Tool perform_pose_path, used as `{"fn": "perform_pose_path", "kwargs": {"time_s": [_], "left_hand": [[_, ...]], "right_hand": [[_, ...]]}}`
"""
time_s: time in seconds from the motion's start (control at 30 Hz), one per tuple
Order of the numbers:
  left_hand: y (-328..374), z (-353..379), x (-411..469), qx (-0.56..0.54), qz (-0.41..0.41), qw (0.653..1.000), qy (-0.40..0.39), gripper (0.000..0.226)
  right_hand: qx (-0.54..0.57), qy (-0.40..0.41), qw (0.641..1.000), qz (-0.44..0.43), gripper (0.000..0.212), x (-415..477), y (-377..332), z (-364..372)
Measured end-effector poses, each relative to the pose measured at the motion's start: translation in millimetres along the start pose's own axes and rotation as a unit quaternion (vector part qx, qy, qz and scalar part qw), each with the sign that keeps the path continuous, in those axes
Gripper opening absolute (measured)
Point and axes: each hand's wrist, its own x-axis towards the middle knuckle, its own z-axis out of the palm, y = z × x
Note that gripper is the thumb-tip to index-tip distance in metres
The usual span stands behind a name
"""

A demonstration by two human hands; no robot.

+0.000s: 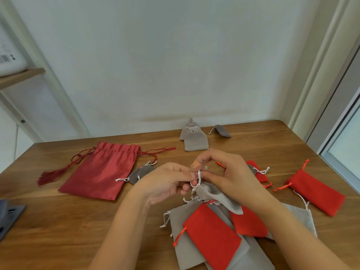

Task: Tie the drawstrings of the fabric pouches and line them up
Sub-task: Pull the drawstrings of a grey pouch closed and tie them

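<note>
Both hands were raised above the table (78,221), the left hand (165,184) and right hand (231,176) each pinching the white drawstring (198,177) of a small grey pouch (218,199); mid-knot, it seemed, with pulling snug likely next, then lining it up by the tied pouches (194,139)

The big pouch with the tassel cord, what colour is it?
The big pouch is dark red, seen in the head view.
</note>
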Motion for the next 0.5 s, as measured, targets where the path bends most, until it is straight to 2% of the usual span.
{"fn": "perform_pose_path", "kwargs": {"time_s": [0.1,0.2,0.33,0.5], "left_hand": [[0.4,-4.5,-2.3,0.034,0.004,0.999,-0.014,0.026],[0.9,-7.2,-3.9,0.045,0.005,0.998,-0.034,0.013],[-0.3,-5.0,-4.3,0.07,0.018,0.995,-0.068,0.016],[-2.1,0.6,-0.1,0.157,0.044,0.986,-0.041,0.026]], "right_hand": [[0.03,-0.021,0.999,0.02,0.028,-0.2,-2.1,-0.5],[0.081,-0.029,0.995,0.056,0.033,0.5,-3.6,-1.6],[0.171,-0.056,0.977,0.114,0.034,1.8,-3.9,-6.3],[0.24,-0.11,0.95,0.165,0.037,2.9,-0.5,-9.6]]}}
